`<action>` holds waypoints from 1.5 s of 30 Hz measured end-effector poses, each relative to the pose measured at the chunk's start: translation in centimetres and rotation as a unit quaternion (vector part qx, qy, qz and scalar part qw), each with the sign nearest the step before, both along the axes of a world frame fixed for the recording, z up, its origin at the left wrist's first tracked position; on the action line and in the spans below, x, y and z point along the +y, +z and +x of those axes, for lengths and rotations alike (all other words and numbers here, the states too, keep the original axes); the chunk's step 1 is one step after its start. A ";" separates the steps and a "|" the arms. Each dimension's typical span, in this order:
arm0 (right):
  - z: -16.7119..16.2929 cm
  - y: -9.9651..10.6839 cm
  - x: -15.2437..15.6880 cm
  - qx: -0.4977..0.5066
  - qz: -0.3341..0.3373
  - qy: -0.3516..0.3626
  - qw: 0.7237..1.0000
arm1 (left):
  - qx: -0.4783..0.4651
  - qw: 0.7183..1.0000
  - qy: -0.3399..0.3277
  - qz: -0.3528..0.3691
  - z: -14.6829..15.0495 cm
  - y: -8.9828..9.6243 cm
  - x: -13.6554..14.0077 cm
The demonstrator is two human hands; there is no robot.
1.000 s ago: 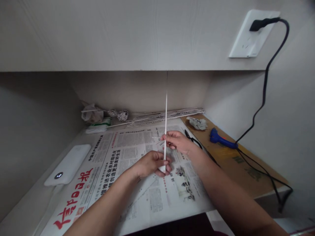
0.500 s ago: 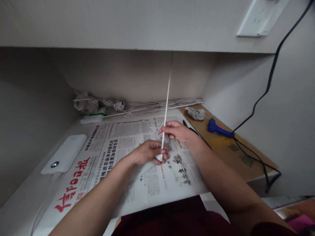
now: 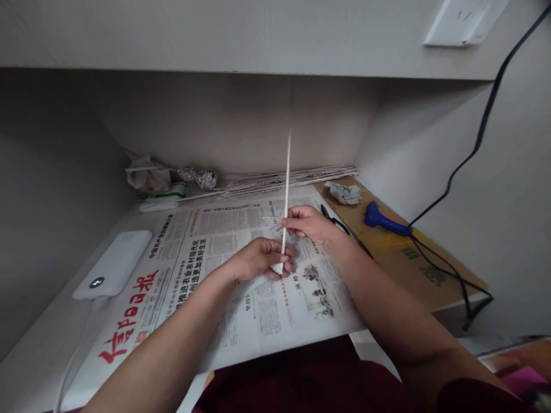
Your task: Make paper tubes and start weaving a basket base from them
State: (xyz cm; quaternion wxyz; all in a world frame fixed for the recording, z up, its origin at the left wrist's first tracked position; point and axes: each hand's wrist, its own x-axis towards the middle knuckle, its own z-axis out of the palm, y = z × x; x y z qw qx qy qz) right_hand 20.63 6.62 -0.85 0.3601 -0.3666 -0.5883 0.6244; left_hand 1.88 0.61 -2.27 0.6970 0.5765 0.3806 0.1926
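A thin white rolled-paper stick [image 3: 287, 178] stands almost upright in front of me, wider at its lower end, with a faint thin dark line above its top. My left hand [image 3: 256, 259] is closed around the lower end, thumb and fingers pinching the paper. Just above it, my right hand [image 3: 309, 222] is closed too, its fingertips pinching the stick. Both hands are over a spread newspaper [image 3: 232, 223] with red and black print. Part of the stick's bottom is hidden by the left fingers.
Behind lie many thin paper sticks [image 3: 293, 179], with a knotted woven piece [image 3: 202, 178] and plastic bag [image 3: 148, 175] to their left. A white power bank [image 3: 114, 261] is at left. On cardboard [image 3: 413, 269] at right rest crumpled paper [image 3: 344, 193] and a blue glue gun [image 3: 383, 219] with black cable.
The stick has gone from leaning right at its top to nearly vertical. Both hands keep their pinch on it, and the view has shifted slightly.
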 end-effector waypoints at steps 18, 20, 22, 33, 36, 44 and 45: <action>0.8 -0.1 0.0 0.030 0.003 0.080 0.996 | 0.009 0.999 -0.038 0.007 -0.3 0.9 -0.2; 0.6 -0.4 0.3 0.026 0.010 0.064 0.998 | 0.009 0.999 -0.041 0.006 -0.2 0.8 -0.2; 0.3 -0.5 0.4 0.023 0.015 0.040 0.999 | 0.012 0.999 -0.044 0.006 -0.3 0.7 -0.2; 0.7 0.0 0.1 0.002 0.013 0.094 0.995 | 0.021 0.999 -0.035 0.009 -0.4 0.6 0.0; 0.5 -0.2 0.3 0.008 0.019 0.051 0.998 | 0.020 0.999 -0.035 0.013 -0.4 0.6 0.0; 0.3 0.2 0.1 0.002 0.023 0.045 0.999 | 0.026 0.999 -0.032 0.020 -0.5 0.4 0.1; 0.3 0.1 0.1 -0.002 0.027 0.025 0.999 | 0.025 0.999 -0.030 0.018 -0.5 0.4 0.1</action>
